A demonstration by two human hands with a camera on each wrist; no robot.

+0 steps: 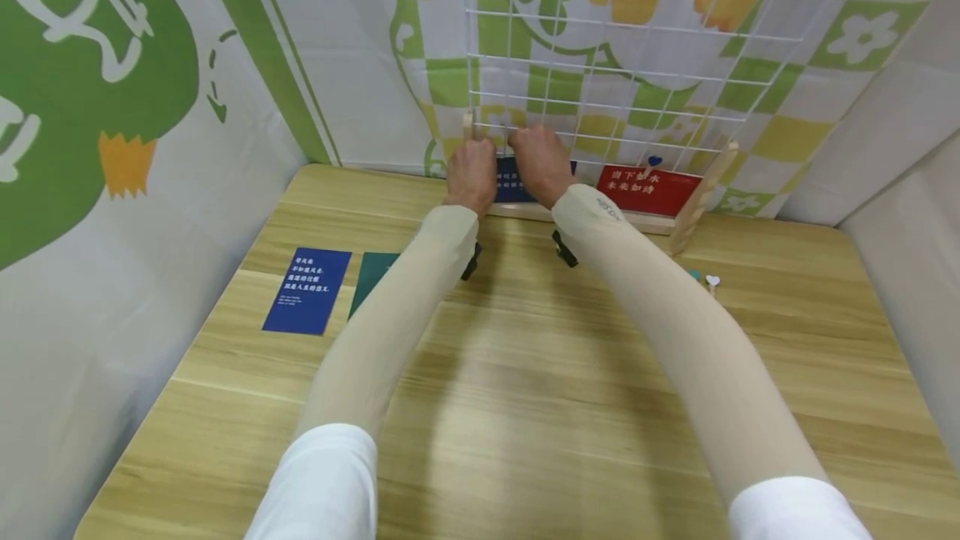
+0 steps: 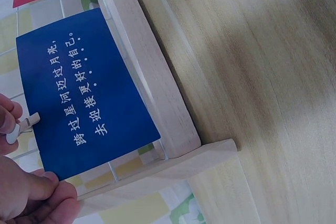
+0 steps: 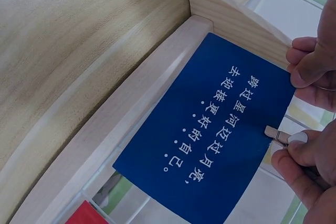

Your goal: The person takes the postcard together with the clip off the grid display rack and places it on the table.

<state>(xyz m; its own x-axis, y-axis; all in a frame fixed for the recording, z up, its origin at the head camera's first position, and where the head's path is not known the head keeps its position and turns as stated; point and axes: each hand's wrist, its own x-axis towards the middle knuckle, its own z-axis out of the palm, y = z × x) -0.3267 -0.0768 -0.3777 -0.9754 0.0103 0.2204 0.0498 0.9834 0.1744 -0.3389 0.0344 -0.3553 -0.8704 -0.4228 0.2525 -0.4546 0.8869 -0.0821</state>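
Note:
A dark blue card with white writing stands against the white wire grid, just above the wooden base. My left hand pinches one upper corner of this card between thumb and fingers, close to the wooden side post. With my right hand I grip a small wooden clothespin with a white heart on it, its tip at the card's top edge. In the head view my hands cover part of the card.
Beside it on the grid is a red card, with a blue heart clothespin at its top. A blue card and a green card lie on the table at left. Another white heart clothespin lies at right.

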